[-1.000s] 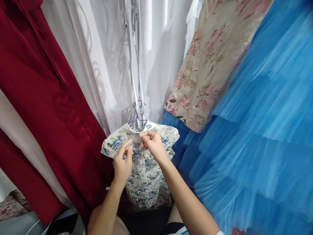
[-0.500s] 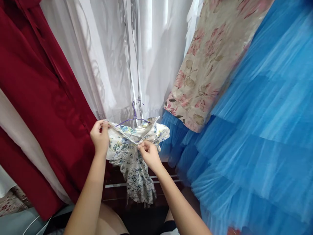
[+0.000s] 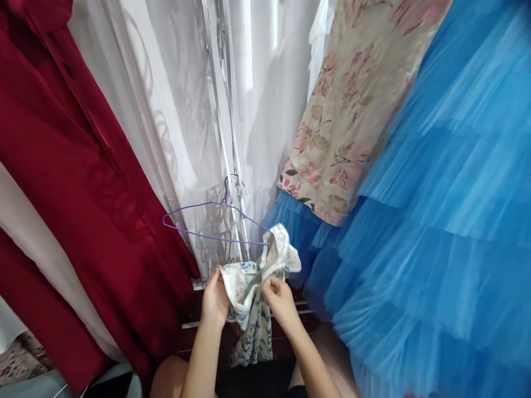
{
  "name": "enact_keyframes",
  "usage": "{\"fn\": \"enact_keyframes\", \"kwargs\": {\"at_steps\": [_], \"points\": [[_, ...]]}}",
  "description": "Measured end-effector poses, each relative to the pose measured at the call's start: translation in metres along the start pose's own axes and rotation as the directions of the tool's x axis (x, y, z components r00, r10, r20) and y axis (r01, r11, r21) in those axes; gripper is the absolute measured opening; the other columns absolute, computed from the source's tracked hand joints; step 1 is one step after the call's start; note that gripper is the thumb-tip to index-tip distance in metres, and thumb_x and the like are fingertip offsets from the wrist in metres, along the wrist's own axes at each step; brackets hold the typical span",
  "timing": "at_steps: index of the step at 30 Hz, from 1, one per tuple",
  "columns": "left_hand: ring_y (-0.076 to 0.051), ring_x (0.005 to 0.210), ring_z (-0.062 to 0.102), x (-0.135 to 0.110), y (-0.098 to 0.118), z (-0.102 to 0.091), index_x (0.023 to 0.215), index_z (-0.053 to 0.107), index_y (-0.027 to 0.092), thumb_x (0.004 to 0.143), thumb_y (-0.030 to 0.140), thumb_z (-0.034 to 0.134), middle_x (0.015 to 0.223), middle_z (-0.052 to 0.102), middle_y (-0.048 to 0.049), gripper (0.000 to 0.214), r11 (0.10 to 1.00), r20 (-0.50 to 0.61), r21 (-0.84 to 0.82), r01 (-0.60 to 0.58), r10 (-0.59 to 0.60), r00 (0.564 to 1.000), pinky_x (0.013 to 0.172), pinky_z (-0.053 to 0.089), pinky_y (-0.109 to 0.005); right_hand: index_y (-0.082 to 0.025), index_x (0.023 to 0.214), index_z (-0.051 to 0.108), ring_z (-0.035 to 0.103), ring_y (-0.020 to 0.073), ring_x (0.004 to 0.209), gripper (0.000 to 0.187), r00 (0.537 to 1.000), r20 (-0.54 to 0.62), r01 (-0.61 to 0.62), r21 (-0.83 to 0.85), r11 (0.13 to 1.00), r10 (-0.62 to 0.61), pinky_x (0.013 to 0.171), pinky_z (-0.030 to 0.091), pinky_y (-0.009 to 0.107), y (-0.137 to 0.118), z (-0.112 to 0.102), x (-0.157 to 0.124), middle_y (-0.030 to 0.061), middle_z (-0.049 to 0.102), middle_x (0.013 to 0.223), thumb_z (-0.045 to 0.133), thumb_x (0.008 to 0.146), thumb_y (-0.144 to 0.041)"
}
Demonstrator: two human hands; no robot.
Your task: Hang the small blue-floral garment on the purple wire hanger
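Note:
A small white garment with a blue flower print [image 3: 253, 298] hangs crumpled below a purple wire hanger [image 3: 207, 221]. One corner of it still rests on the hanger's right end. My left hand [image 3: 215, 301] grips the garment's left shoulder. My right hand [image 3: 280, 298] pinches the cloth near its middle. The hanger's left arm is bare and its hook hangs on a silvery strip in front of the white curtain.
A dark red cloth [image 3: 70, 182] hangs at the left. White sheer curtains [image 3: 182, 99] fill the middle. A beige dress with pink flowers [image 3: 348, 110] and a blue tiered tulle skirt [image 3: 448, 221] hang at the right. My bare knees show at the bottom.
The garment's left side has come off the hanger and dropped. Both hands have moved down with it, and the purple hanger's left arm now shows bare.

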State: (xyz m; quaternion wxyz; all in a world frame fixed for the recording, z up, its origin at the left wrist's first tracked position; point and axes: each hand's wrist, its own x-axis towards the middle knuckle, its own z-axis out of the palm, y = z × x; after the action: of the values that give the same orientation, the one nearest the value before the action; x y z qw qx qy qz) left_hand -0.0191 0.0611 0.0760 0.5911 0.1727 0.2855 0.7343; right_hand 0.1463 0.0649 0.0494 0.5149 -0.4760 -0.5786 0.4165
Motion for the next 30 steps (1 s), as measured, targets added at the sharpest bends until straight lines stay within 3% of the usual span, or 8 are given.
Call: {"fn": "enact_keyframes", "kwargs": {"at_steps": [2,6,10,16,18,20,23,30], "points": [[-0.014,0.076,0.062,-0.017,-0.01,0.016,0.087,0.064,0.017,0.08,0.032,0.07,0.085,0.064,-0.0034,0.018,0.986,0.142,0.152,-0.067,0.046,0.989,0.072,0.049,-0.025,-0.021,0.071,0.056,0.055,0.0191,0.063,0.004,0.996,0.086,0.047,-0.099,0.994,-0.039,0.062,0.045,0.029,0.003,-0.011,-0.01,-0.0003,0.057,0.064,0.06,0.07,-0.022],[-0.017,0.078,0.057,-0.039,-0.02,0.043,0.084,0.063,0.019,0.087,0.038,0.063,0.08,0.059,-0.0034,0.019,0.792,0.445,0.51,-0.335,0.091,0.891,0.075,0.047,-0.028,-0.023,0.097,0.064,0.058,0.0278,0.098,0.031,0.949,0.258,0.201,-0.057,0.978,-0.18,0.091,0.045,0.039,-0.021,-0.017,-0.022,0.0062,0.065,0.099,0.067,0.066,-0.018],[-0.025,0.113,0.053,-0.046,-0.019,0.045,0.1,0.065,0.022,0.088,0.041,0.061,0.111,0.058,-0.0098,0.023,0.567,0.576,0.638,-0.52,0.096,0.812,0.101,0.04,-0.037,-0.02,0.08,0.062,0.056,0.0223,0.075,0.019,0.935,0.338,0.068,0.12,0.99,-0.105,0.075,0.048,0.035,-0.048,-0.02,-0.024,0.0028,0.06,0.076,0.054,0.088,-0.035],[-0.026,0.109,0.057,-0.048,-0.024,0.003,0.126,0.058,0.023,0.087,0.052,0.058,0.118,0.062,-0.0094,0.049,0.641,0.61,0.731,-0.236,-0.456,0.648,0.097,0.044,-0.038,-0.017,0.077,0.066,0.052,0.0179,0.066,0.027,0.868,0.497,-0.091,0.181,0.979,-0.012,0.06,0.044,0.028,-0.076,-0.077,-0.021,0.0032,0.061,0.073,0.064,0.083,-0.043],[-0.025,0.092,0.059,-0.045,-0.026,-0.014,0.104,0.069,0.018,0.082,0.052,0.064,0.098,0.066,-0.0074,0.041,0.489,0.546,0.815,-0.311,-0.466,0.696,0.085,0.048,-0.035,-0.015,0.072,0.067,0.048,0.0149,0.057,0.022,0.867,0.499,-0.033,0.077,0.996,-0.01,0.052,0.038,0.026,-0.083,-0.108,-0.003,0.002,0.06,0.065,0.072,0.075,-0.036],[-0.02,0.075,0.056,-0.039,-0.02,-0.025,0.073,0.069,0.016,0.08,0.05,0.066,0.074,0.061,-0.0041,0.035,0.281,0.5,0.863,-0.419,-0.372,0.782,0.075,0.047,-0.032,-0.015,0.055,0.061,0.039,0.0108,0.048,0.025,0.951,0.294,0.111,-0.041,0.993,-0.094,0.046,0.027,0.024,-0.089,-0.137,0.03,-0.0016,0.05,0.051,0.072,0.071,-0.03],[-0.019,0.072,0.052,-0.029,0.0,-0.027,0.061,0.062,0.017,0.084,0.045,0.062,0.063,0.053,-0.0017,0.036,0.093,0.564,0.824,-0.559,-0.214,0.797,0.077,0.043,-0.032,-0.015,0.049,0.06,0.037,0.0099,0.046,0.022,0.983,0.055,0.18,-0.076,0.981,-0.176,0.046,0.026,0.024,-0.099,-0.161,0.094,-0.003,0.048,0.045,0.069,0.065,-0.025],[-0.017,0.068,0.05,-0.016,0.048,-0.006,0.062,0.058,0.018,0.09,0.043,0.055,0.064,0.054,-0.0028,0.037,0.006,0.637,0.766,-0.642,0.122,0.761,0.067,0.042,-0.028,-0.015,0.07,0.066,0.049,0.011,0.057,0.017,0.935,0.322,0.135,0.056,0.989,-0.146,0.055,0.036,0.021,-0.12,-0.098,0.189,-0.0037,0.059,0.06,0.07,0.063,-0.03]]}}
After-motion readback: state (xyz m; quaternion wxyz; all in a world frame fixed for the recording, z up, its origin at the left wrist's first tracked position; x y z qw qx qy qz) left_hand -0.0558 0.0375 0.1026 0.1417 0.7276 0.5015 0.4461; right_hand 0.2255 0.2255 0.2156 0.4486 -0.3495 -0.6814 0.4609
